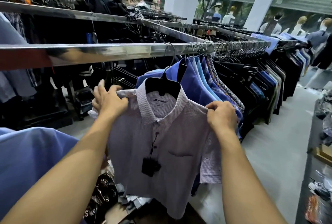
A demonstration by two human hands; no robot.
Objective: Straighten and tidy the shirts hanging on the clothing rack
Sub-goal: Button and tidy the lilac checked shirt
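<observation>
Head view, centre: pale lilac fine-striped short-sleeved shirt [179, 134] on black plastic hanger [162, 87], hooked over chrome rack rail [107, 51], collar buttoned, black tag [150, 167] dangling. Left hand [109, 101] gripping one shoulder, right hand [221, 116] pinching the other. Packed row of blue and dark shirts [206, 80] just beside, rightward; free rail leftward, grey floor aisle [269, 143] beyond.

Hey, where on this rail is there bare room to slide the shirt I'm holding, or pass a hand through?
The rail is bare left of the hanger hook of the pale shirt, out to the frame edge. A short gap lies between that hook and the blue shirts' hooks. Rightward, hangers pack tightly to the far end.
</observation>
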